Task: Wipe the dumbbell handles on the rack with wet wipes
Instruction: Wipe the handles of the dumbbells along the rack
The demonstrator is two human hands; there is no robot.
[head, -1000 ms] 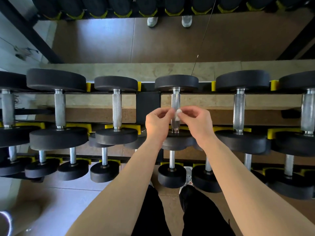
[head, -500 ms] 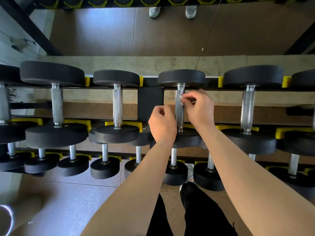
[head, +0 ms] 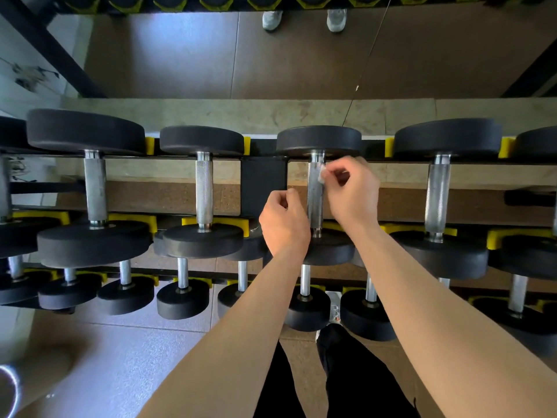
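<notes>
A black dumbbell with a knurled steel handle (head: 315,200) lies on the rack's upper tier, straight ahead. My right hand (head: 352,191) pinches a small white wet wipe (head: 322,174) against the far end of that handle, just below the far weight head (head: 319,140). My left hand (head: 284,223) hovers just left of the handle's near half, fingers curled, holding nothing I can see. The handle's near end is partly hidden behind my left hand.
More dumbbells line the upper tier: handles at left (head: 204,194), far left (head: 95,190) and right (head: 437,197). A lower tier of smaller dumbbells (head: 182,298) sits nearer me. A black rack upright (head: 263,188) stands left of my hands. A mirror behind reflects shoes (head: 336,19).
My hands separated; the right hand carried the wipe up to the far end of the handle, and the left hand dropped back to the left of the handle.
</notes>
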